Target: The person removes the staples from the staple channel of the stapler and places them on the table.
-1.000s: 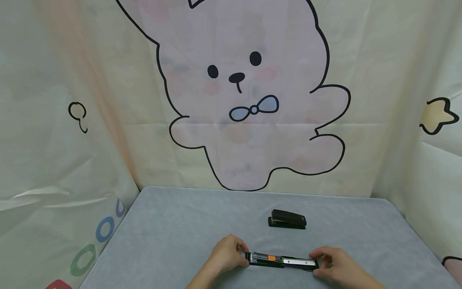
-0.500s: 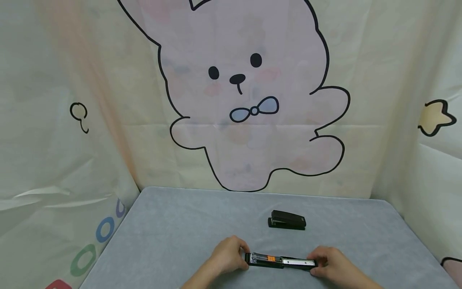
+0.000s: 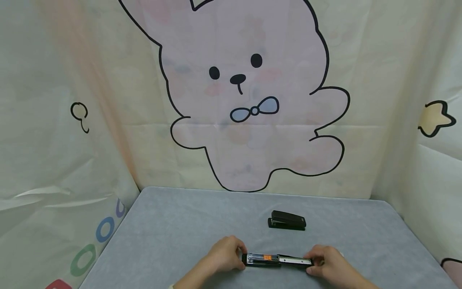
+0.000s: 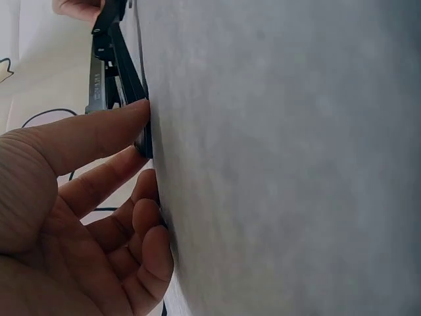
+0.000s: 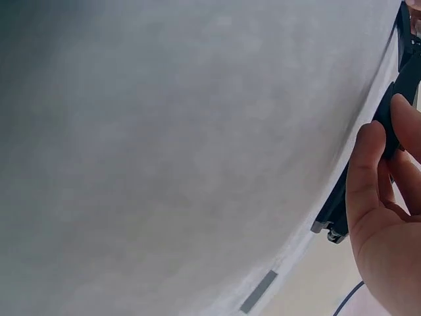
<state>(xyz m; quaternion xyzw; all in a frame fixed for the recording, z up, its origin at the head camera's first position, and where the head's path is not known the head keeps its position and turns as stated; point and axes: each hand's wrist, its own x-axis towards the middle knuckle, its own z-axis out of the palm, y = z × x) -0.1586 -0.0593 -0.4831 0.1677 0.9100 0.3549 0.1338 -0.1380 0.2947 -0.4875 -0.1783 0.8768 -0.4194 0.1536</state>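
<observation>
An unfolded black stapler (image 3: 261, 263) lies nearly flat near the front of the table, its silver magazine strip on the right and an orange mark on the left part. At its left end my left hand (image 3: 228, 253) pinches the base between thumb and fingers; the left wrist view shows the remaining fingers loosely curled. My right hand (image 3: 331, 263) pinches the other end between thumb and fingertips. Behind it stands a second black stapler (image 3: 287, 220), closed up, with neither hand on it.
A grey cloth covers the table (image 3: 173, 224). Pale curtains with a printed bear (image 3: 245, 140) hang along the back and both sides. A short grey strip (image 5: 259, 291) shows in the right wrist view.
Both hands and the unfolded stapler have shifted slightly left together. The second stapler stays where it was.
</observation>
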